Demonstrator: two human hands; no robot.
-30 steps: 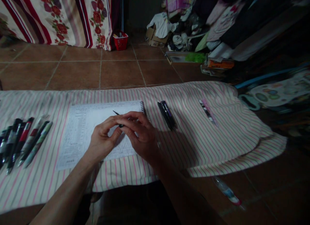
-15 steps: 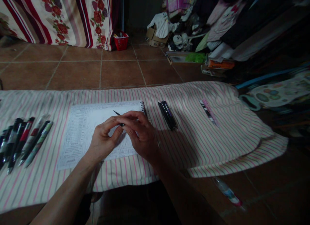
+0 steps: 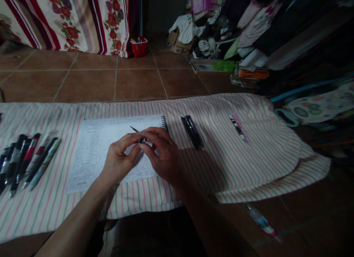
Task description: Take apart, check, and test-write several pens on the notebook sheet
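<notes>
My left hand [image 3: 119,155] and my right hand [image 3: 166,153] meet over a spiral notebook [image 3: 88,150], fingertips together. Between them they pinch a black pen [image 3: 134,129]. Its thin dark point sticks out past the fingers on the far side, while a round black end shows between thumbs and forefingers; the middle is hidden. The notebook's page carries printed lines and drawn marks, with the wire binding on its right. Right of it lie several dark pens [image 3: 191,132] side by side. Further right is a black-and-white pen [image 3: 238,129] beside a pink strip.
Several thicker pens [image 3: 30,161] lie in a group at the left on the striped cloth [image 3: 254,168]. A plastic bottle [image 3: 261,221] lies on the tiled floor at the lower right. A red basket [image 3: 138,47] and a heap of clothes [image 3: 210,24] are farther back.
The right fingers have shifted slightly, so the round black end of the pen shows more clearly. Both hands stay over the notebook.
</notes>
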